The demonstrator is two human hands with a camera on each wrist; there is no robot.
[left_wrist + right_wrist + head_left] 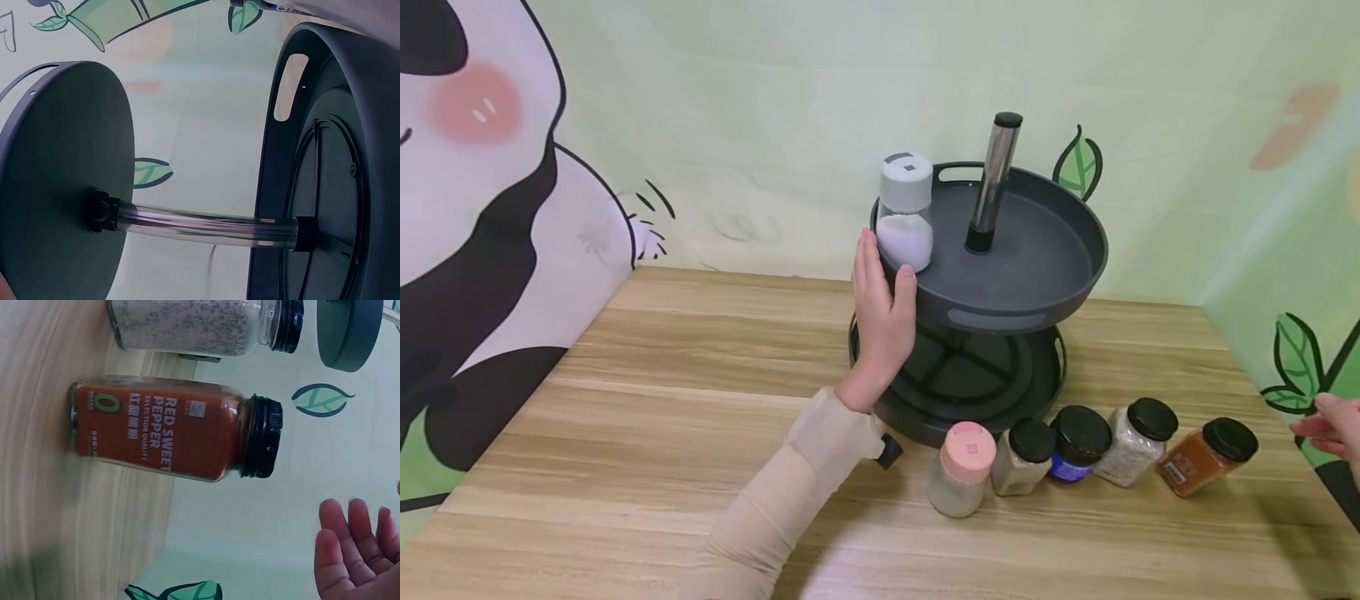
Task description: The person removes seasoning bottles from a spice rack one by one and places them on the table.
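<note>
My left hand [883, 312] rests against the left side of a dark two-tier turntable's upper tray [1045, 242], fingers straight and thumb at the rim. Beside those fingers, a white-lidded jar of white powder [906, 237] stands upright inside that tray. The left wrist view shows the underside of the upper tray [69, 162], the steel post [206, 225] and the lower tray [337, 169]. My right hand [1333, 429] is at the right edge, apart from everything, its fingers extended. Nearest to it is the red sweet pepper jar [156, 428] with a black lid.
In front of the turntable stand a pink-lidded jar [962, 471], a black-lidded jar of beige powder [1021, 458], a dark jar with a blue label [1077, 446] and a jar of speckled grains [1133, 442]. A printed cloth [775, 125] hangs behind the wooden table [625, 467].
</note>
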